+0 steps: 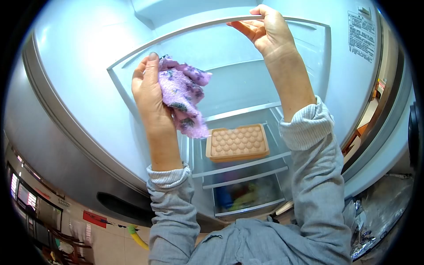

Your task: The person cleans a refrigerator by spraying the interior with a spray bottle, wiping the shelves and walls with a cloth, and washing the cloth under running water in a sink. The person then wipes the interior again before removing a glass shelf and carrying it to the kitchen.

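A fluffy purple cloth [183,95] with dark flower patterns hangs bunched from my left hand [148,88], whose thumb is pressed against it. This hand is near the left part of a clear fridge shelf [194,28] with a white rim. At the right of the shelf's front edge, my right hand [269,35] grips the rim, thumb on one side and fingers curled on the other. Lower in the fridge, an egg tray [237,142] with a bumpy beige top rests on another shelf.
A see-through drawer [249,194] with blurred green and blue contents is at the fridge bottom. The fridge door [88,145] stands open on the left. A printed label [361,37] is on the right inner wall. Plastic bags [380,212] lie at lower right.
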{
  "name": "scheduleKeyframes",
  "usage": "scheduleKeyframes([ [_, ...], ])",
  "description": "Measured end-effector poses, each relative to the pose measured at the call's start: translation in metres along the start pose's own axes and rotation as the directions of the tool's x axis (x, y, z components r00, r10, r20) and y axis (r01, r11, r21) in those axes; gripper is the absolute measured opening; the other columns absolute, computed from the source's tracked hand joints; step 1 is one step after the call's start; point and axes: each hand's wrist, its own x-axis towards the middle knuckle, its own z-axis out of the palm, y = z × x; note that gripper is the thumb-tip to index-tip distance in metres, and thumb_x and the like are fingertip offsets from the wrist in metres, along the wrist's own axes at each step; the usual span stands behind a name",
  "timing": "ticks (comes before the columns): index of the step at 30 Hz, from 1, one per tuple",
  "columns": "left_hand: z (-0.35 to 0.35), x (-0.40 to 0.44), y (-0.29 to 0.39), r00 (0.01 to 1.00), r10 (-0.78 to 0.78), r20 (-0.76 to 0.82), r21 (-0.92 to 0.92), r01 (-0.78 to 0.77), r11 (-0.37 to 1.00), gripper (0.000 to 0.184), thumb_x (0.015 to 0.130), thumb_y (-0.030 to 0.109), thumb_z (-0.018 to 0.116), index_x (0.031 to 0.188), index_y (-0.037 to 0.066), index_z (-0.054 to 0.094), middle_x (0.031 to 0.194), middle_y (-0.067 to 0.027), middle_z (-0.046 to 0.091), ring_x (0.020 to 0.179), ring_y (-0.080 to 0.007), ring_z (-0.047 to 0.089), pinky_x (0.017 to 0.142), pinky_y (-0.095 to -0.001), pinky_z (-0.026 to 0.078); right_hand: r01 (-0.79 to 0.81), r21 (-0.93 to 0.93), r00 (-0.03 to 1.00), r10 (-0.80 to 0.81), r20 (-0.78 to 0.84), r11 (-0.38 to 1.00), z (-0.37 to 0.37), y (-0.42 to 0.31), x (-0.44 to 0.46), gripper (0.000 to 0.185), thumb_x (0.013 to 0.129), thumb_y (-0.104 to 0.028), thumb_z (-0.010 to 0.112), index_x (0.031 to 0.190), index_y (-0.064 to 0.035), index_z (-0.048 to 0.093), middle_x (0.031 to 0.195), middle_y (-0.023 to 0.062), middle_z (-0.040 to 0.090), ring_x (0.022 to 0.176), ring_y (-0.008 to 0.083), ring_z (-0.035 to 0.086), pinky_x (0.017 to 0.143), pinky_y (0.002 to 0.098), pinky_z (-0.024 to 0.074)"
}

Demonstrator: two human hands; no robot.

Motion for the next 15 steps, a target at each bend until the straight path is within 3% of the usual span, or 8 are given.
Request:
scheduleKeyframes([
  [1,0.0,0.0,0.001,1.0,0.01,-0.012,0.015,-0.01,1.0,0.03,0.083,0.019,0.062,0.1,0.001,0.044,0.081,-0.0101,0.056,0.063,-0.0143,0.06,0.05,-0.0262,0.054,-0.068,0.081,0.997,0.07,-0.024,0.994,-0.003,0.002,0.005,0.031,0.086,-0.013,0.043,0.106,0.0105,0.036,0.1,0.0315,0.048,0.085,0.0374,0.059,0.066,0.0397,0.0564],
  [4,0.001,-0.006,0.011,1.0,-0.013,0.006,0.009,0.013,1.0,0.03,0.083,0.02,0.062,0.099,0.002,0.045,0.078,-0.008,0.055,0.062,-0.0138,0.06,0.049,-0.0247,0.055,0.034,0.049,0.996,-0.03,-0.079,0.998,0.004,0.0,-0.007,0.019,0.085,-0.01,0.041,0.092,0.0068,0.038,0.085,0.0223,0.052,0.073,0.0337,0.061,0.061,0.038,0.0569],
  [5,-0.004,-0.002,0.012,0.995,-0.074,0.072,0.015,0.073,0.997,0.049,0.082,0.033,0.063,0.11,-0.001,0.042,0.089,-0.0146,0.056,0.075,-0.0186,0.062,0.06,-0.0296,0.055,0.034,0.058,0.997,-0.03,-0.073,0.998,0.005,0.0,-0.009,0.019,0.085,-0.01,0.041,0.093,0.0072,0.038,0.085,0.0226,0.051,0.072,0.0334,0.061,0.061,0.0378,0.0569],
  [8,0.0,0.008,0.02,0.989,-0.123,-0.084,0.051,0.127,0.991,0.076,0.079,0.052,0.058,0.125,-0.003,0.032,0.109,-0.0228,0.05,0.093,-0.0258,0.058,0.077,-0.0377,0.05,0.031,0.054,0.997,-0.027,-0.065,0.998,0.005,0.0,-0.009,0.022,0.085,-0.01,0.041,0.096,0.0082,0.038,0.086,0.0232,0.051,0.072,0.0323,0.061,0.06,0.0369,0.0569],
  [9,-0.003,0.019,0.022,0.987,-0.161,-0.007,0.15,0.161,0.976,0.094,0.076,0.064,0.051,0.133,-0.004,0.021,0.123,-0.0257,0.04,0.105,-0.0299,0.051,0.087,-0.0419,0.043,0.034,0.032,0.997,-0.031,-0.074,0.999,0.005,0.0,-0.009,0.022,0.085,-0.01,0.041,0.096,0.0085,0.038,0.086,0.0233,0.051,0.072,0.0319,0.061,0.06,0.0365,0.0569],
  [10,0.001,0.025,0.023,0.984,-0.179,-0.013,0.168,0.178,0.969,0.096,0.075,0.067,0.048,0.134,-0.004,0.019,0.125,-0.024,0.04,0.104,-0.0299,0.051,0.086,-0.0429,0.043,0.041,0.007,0.996,-0.04,-0.086,0.999,0.005,-0.001,-0.008,0.022,0.085,-0.01,0.041,0.097,0.0088,0.038,0.086,0.0234,0.051,0.071,0.0315,0.061,0.059,0.0361,0.0569],
  [12,0.012,0.038,0.03,0.932,-0.353,0.079,0.121,0.342,0.932,0.078,0.077,0.066,0.045,0.108,-0.005,0.051,0.094,-0.0181,0.06,0.081,-0.0254,0.06,0.077,-0.0379,0.049,0.037,0.026,0.997,-0.035,-0.076,0.999,0.008,-0.002,-0.006,0.027,0.084,-0.009,0.041,0.1,0.0125,0.038,0.086,0.0257,0.051,0.07,0.0307,0.061,0.057,0.0345,0.0569],
  [15,0.029,0.04,0.034,0.931,-0.364,-0.006,0.111,0.362,0.925,0.048,0.084,0.044,0.045,0.09,-0.002,0.058,0.079,-0.013,0.063,0.07,-0.0247,0.061,0.071,-0.0363,0.05,0.075,-0.034,0.995,-0.077,-0.064,0.997,0.01,-0.008,-0.02,0.03,0.082,-0.007,0.042,0.1,0.0159,0.035,0.087,0.0312,0.05,0.069,0.0325,0.062,0.058,0.0316,0.0578],
])
